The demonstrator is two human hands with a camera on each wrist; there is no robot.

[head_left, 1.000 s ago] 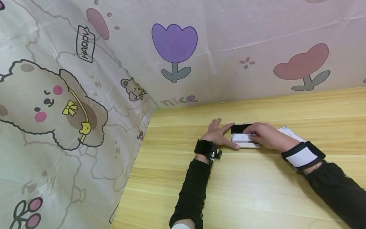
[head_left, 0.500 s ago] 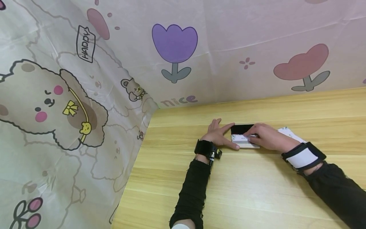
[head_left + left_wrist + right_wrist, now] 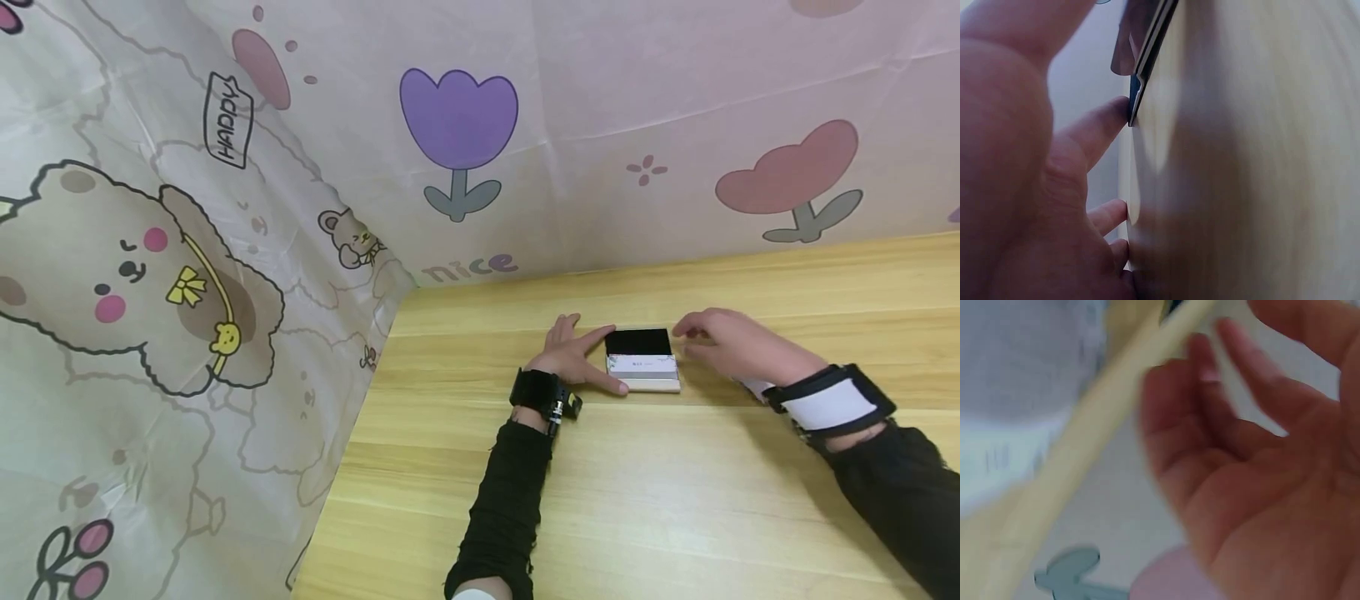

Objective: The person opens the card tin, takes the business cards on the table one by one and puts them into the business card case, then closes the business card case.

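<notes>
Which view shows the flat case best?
The head view: the flat case shows nearly whole there, black and pale parts plain. The left wrist view catches only part, edge-on; the right wrist view, a dark sliver, perhaps its corner.

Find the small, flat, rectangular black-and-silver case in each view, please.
Head: the case lies right of centre, slightly below middle.
Left wrist: its slanting edge shows at top, near centre.
Right wrist: cannot tell; a dark sliver at the top may be it.
Shared landmark: the yellow wooden table.
</notes>
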